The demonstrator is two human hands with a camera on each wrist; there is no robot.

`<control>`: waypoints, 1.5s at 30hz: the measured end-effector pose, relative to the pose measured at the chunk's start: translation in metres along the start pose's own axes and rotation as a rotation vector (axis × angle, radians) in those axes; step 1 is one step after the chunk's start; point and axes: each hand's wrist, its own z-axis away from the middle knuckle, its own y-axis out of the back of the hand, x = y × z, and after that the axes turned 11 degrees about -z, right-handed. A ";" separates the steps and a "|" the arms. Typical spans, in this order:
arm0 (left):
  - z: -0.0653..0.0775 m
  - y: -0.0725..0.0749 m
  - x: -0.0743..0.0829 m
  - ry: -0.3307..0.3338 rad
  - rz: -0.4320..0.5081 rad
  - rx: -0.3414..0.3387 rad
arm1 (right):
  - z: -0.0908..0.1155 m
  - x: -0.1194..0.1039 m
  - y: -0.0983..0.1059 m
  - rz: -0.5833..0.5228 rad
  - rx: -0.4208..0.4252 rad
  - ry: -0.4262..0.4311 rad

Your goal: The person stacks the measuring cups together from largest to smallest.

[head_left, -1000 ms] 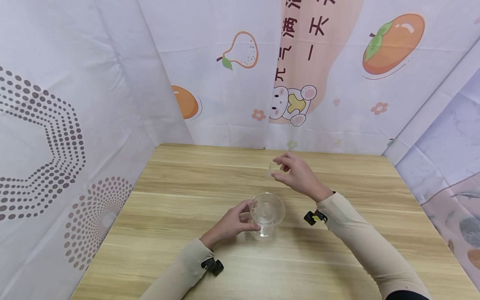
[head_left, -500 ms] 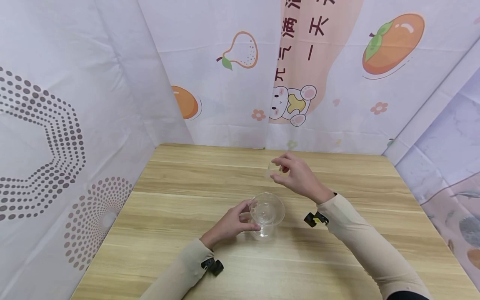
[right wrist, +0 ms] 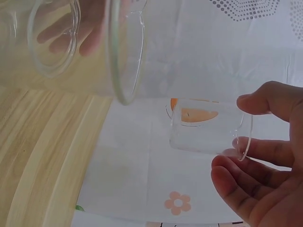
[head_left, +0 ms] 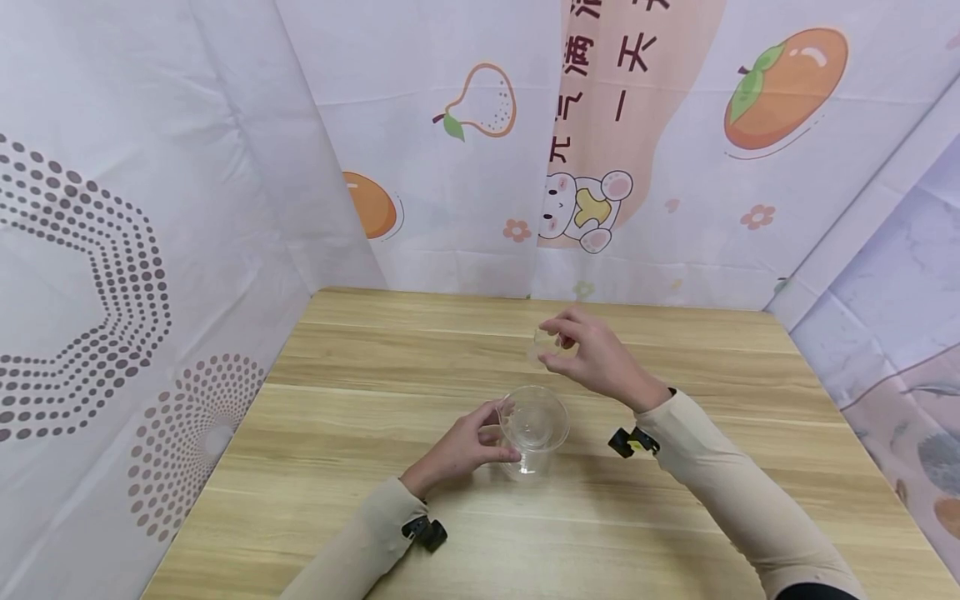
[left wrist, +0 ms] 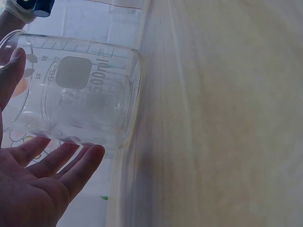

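Note:
A large clear glass beaker [head_left: 536,460] marked 500ml stands upright on the wooden table. My left hand [head_left: 465,446] holds it from the left, thumb on one side of the wall and fingers on the other. Inside it sits a smaller glass beaker [left wrist: 97,101], whose printed marks show through in the left wrist view. Beyond the large beaker, toward the back of the table, my right hand [head_left: 596,354] pinches a small clear beaker [right wrist: 203,132] near its rim between thumb and fingers. This one is raised, with its base down.
The wooden table [head_left: 390,350] reaches back to a white printed curtain [head_left: 420,208]. Another curtain [head_left: 247,167] closes off the left side, and more cloth [head_left: 892,283] hangs at the right. A black camera is strapped to each wrist.
My right hand has shifted slightly left and nearer the large beaker, carrying the small beaker along. The left hand and the large beaker stay practically where they were.

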 end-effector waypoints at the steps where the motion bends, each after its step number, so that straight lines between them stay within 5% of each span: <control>1: 0.000 0.000 0.000 -0.001 -0.002 0.001 | 0.000 -0.001 0.000 0.002 -0.001 0.004; 45: 0.001 0.001 0.003 -0.008 0.002 -0.013 | 0.009 -0.017 -0.006 0.013 -0.125 0.049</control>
